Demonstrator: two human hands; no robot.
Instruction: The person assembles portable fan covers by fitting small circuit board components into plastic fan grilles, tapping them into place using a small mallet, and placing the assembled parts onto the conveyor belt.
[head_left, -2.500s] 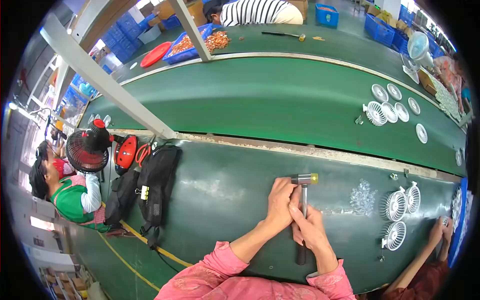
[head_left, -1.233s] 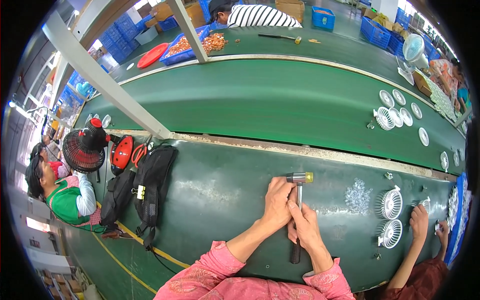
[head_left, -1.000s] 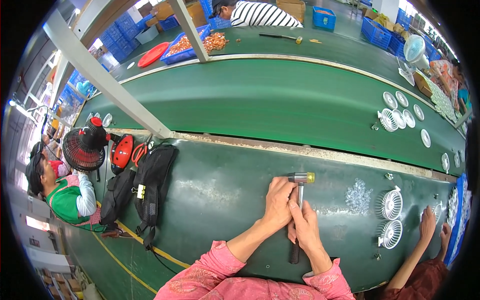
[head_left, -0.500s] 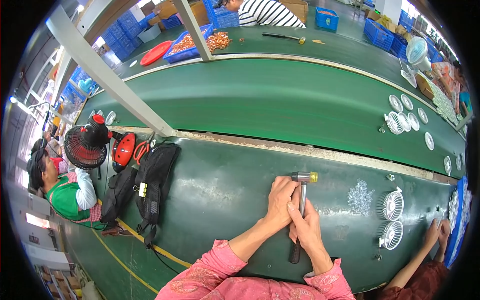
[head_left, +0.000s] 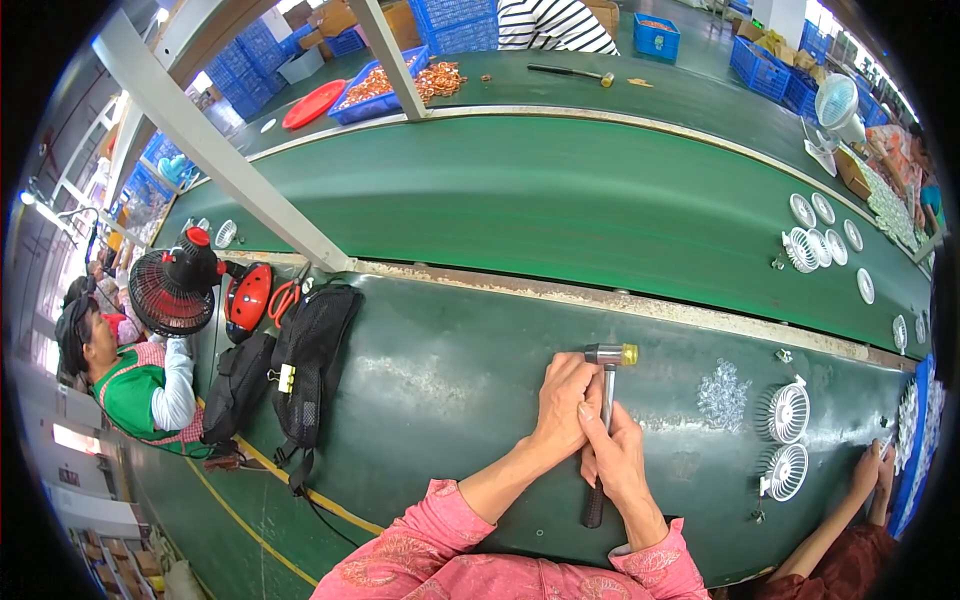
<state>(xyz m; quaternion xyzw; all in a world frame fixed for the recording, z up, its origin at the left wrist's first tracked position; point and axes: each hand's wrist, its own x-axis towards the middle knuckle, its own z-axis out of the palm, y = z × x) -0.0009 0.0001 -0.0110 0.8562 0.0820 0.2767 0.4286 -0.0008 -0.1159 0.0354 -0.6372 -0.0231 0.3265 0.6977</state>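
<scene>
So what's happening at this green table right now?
A person in pink sleeves rests both hands on a small hammer lying on the green table. The left hand and right hand both sit on its handle, the head pointing away from them. Round white finned parts lie to the right, where another person's hand reaches in. Black bags and a red fan sit to the left.

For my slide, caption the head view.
Both hands, left hand and right hand, rest on a hammer on green table.
</scene>
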